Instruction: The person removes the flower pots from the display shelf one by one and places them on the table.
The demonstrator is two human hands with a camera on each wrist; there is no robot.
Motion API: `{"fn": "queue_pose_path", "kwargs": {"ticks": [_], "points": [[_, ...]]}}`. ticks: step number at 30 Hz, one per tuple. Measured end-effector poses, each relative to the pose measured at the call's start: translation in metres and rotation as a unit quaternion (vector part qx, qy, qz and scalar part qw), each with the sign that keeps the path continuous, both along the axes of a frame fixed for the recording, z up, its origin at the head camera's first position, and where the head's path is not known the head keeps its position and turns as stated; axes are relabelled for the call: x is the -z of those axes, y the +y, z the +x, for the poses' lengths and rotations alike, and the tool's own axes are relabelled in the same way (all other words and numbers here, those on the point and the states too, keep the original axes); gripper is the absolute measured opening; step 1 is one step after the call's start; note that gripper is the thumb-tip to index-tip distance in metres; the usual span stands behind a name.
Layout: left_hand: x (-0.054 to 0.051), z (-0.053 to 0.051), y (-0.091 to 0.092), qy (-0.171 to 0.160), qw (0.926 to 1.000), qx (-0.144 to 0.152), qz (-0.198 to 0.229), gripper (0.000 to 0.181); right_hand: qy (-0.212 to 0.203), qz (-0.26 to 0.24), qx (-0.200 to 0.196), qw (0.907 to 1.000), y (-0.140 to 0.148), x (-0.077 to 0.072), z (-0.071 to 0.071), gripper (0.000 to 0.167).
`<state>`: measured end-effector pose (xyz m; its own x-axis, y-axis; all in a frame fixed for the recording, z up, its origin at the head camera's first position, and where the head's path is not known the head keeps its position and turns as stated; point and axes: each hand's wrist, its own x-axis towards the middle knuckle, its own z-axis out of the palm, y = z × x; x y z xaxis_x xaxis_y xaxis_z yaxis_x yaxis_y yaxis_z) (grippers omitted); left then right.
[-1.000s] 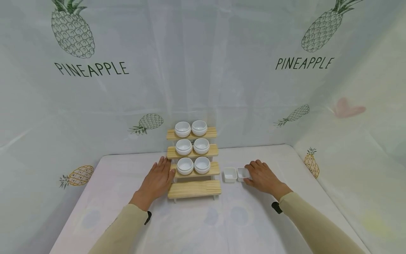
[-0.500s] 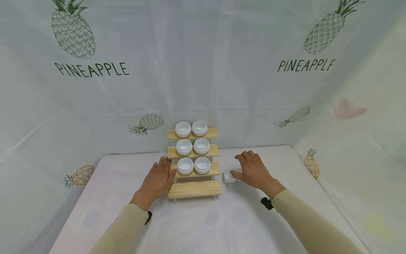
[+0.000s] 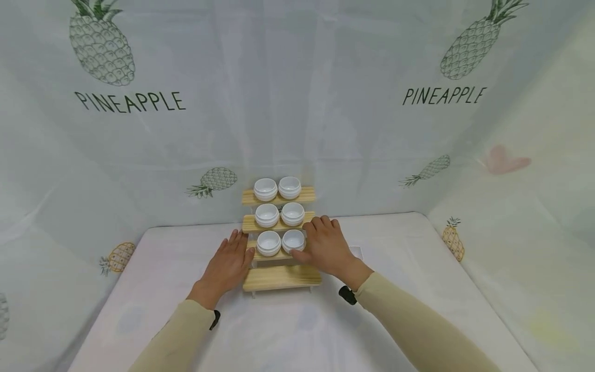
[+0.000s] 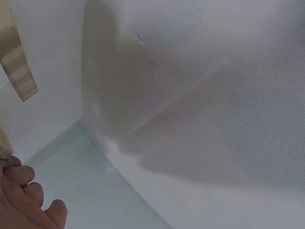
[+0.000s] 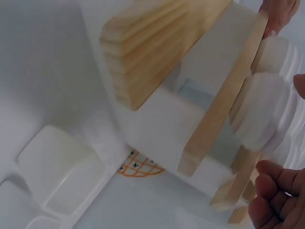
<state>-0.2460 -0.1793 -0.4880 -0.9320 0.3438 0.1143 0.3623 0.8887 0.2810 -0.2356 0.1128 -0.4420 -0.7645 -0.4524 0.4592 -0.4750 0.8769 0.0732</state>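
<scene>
In the head view a wooden stepped stand (image 3: 282, 278) carries white round bowls in pairs on its upper three shelves. My left hand (image 3: 224, 268) lies along the stand's left side, fingers extended, near the shelf ends. My right hand (image 3: 327, 248) reaches over the right end of the third shelf, beside the right bowl (image 3: 294, 242) there. Thumb and fingers are spread on either side of that bowl; in the right wrist view the fingers (image 5: 268, 188) stand close to the bowls (image 5: 262, 109), and firm contact does not show.
Right of the stand, a white square dish (image 3: 356, 252) is partly hidden by my right hand; two such dishes (image 5: 59, 169) show in the right wrist view. A pineapple-print cloth (image 3: 372, 129) hangs behind and beside the white-covered table (image 3: 395, 237).
My right hand has let go of the right square dish, moved left past both dishes and come to the third shelf's right bowl. The left hand stays beside the stand.
</scene>
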Motion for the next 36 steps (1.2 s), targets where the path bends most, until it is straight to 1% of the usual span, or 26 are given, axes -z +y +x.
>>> {"fn": "queue_pose_path", "kwargs": {"ticks": [6,14,24,27,36], "points": [[0.001,0.0,0.001,-0.005,1.0,0.001,0.006,0.068,0.001,0.008,0.026,0.9996,-0.011,0.001,0.0,0.064],[0.002,0.002,0.002,0.005,0.9999,-0.001,0.013,0.068,0.0,0.012,0.024,0.9996,-0.012,0.003,-0.001,0.063],[0.0,0.002,0.001,0.01,0.9999,-0.002,0.004,0.067,-0.042,0.032,0.016,0.9985,-0.009,-0.001,-0.001,0.062],[0.0,0.002,0.001,0.007,1.0,-0.003,0.005,0.067,-0.047,0.038,0.014,0.998,-0.006,-0.001,0.0,0.061],[-0.001,0.002,0.001,0.001,1.0,-0.008,0.003,0.067,-0.022,0.027,0.005,0.9994,0.003,-0.002,-0.001,0.059]]}}
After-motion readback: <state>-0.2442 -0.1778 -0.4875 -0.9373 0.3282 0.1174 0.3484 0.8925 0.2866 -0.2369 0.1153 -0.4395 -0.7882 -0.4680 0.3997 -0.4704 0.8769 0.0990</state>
